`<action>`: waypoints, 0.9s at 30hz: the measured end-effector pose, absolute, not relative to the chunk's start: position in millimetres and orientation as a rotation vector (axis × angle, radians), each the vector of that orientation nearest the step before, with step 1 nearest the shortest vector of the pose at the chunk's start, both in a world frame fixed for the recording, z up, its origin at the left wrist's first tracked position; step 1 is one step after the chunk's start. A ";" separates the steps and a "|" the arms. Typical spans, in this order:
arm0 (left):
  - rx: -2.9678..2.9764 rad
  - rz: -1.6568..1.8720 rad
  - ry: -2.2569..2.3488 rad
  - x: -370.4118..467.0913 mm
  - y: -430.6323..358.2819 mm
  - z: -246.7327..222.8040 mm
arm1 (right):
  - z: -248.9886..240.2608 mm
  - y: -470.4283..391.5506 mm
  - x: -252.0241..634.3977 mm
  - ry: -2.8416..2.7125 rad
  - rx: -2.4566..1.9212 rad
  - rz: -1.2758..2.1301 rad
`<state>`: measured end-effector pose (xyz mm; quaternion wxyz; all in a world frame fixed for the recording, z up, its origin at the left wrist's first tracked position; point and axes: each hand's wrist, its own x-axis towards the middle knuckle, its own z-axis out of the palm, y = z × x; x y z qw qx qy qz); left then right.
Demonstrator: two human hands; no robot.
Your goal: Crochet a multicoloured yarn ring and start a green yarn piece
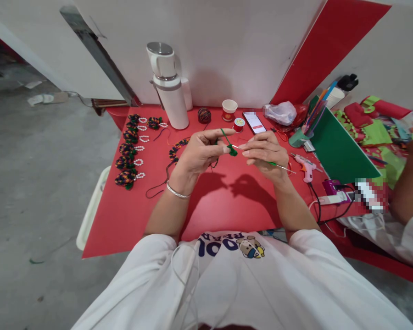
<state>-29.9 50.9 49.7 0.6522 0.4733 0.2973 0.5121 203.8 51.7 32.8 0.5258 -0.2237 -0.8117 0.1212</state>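
Between the fingers of my left hand (203,151) is a small green crochet piece (233,151), with green yarn (225,135) running up over the raised index finger. My right hand (265,153) grips a crochet hook (285,169) with a green handle. The hook's metal tip reaches the green piece. Behind my left hand lies a multicoloured crocheted strip (176,149), partly hidden by the wrist. Several dark multicoloured crocheted pieces with white bead loops (126,162) lie in a column at the table's left side.
On the red table (124,224) stand a white thermos (172,103), a paper cup (229,110), a thread spool (239,124) and a yarn ball (203,115). A phone (254,122), pen holder (298,138) and pink glue gun (307,167) are at right, before a green divider (344,142). Another person's arm (408,178) shows beyond.
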 end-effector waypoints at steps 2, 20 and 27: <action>1.075 1.132 0.681 -30.9 50.2 51.3 | 36.5 52.3 207.1 -1.963 -0.547 0.315; 1.124 1.114 0.653 -15.7 45.2 47.1 | 19.7 53.9 187.1 -1.786 -0.465 0.524; 1.140 1.241 0.697 -14.3 43.2 47.8 | 22.4 52.0 177.0 -1.710 -0.479 0.385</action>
